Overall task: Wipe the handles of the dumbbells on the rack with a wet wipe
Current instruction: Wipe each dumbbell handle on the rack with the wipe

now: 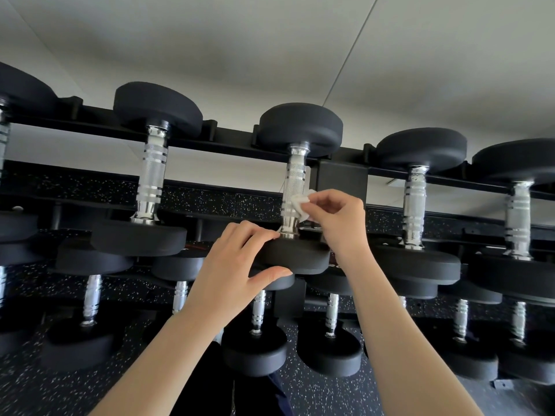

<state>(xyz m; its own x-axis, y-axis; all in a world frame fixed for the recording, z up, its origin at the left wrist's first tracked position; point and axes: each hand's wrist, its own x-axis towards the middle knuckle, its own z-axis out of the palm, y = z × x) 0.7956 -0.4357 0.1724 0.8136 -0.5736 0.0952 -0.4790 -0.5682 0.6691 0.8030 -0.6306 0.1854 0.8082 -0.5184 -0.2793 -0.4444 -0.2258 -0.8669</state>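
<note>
A black rack (342,178) carries rows of black dumbbells with knurled chrome handles. On the top row, the middle dumbbell's handle (293,181) stands in front of me. My right hand (336,220) pinches a small folded white wet wipe (300,202) and holds it against the lower right side of that handle. My left hand (237,265) grips the near black head (297,256) of the same dumbbell, fingers over its top edge and thumb underneath.
Neighbouring top-row dumbbells stand to the left (150,178) and right (414,205), another at far right (518,217). A lower row of smaller dumbbells (258,313) sits beneath my arms. Speckled black rubber floor (315,394) lies below; a pale wall is behind.
</note>
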